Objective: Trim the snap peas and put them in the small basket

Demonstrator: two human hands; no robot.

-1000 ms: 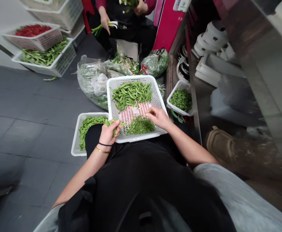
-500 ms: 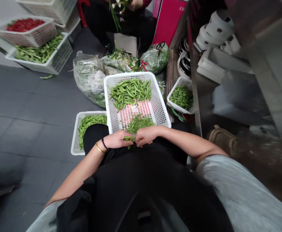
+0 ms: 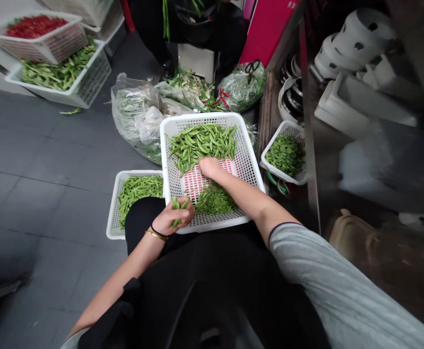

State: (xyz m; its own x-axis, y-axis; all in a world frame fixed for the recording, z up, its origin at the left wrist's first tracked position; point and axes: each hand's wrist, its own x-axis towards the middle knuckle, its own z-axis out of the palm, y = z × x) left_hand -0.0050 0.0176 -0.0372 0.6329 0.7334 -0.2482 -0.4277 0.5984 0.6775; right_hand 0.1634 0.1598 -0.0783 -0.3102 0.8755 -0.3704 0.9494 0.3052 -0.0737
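Observation:
A white perforated basket (image 3: 165,165) rests across my lap, with a pile of green pea pods (image 3: 206,140) in its far half. Several pea pods (image 3: 176,211) are gripped in my left hand (image 3: 170,218) at the basket's near left corner. My right hand (image 3: 209,167) reaches into the basket at the pile's near edge, its fingers curled down. What they hold, if anything, is hidden. Below my right forearm lies a heap of thin green trimmings (image 3: 215,199), partly covered by the arm.
At left, a smaller white basket (image 3: 114,213) holds more pods. A basket of green leaves (image 3: 284,155) stands at right. Plastic bags of greens (image 3: 133,104) lie beyond, before a seated person (image 3: 193,29). Stacked baskets (image 3: 84,89) stand far left; a metal frame (image 3: 309,145) runs along the right.
My right hand has moved from beside my left hand, forward to the pod pile. My left hand has turned, showing the pods in it. The view has shifted slightly.

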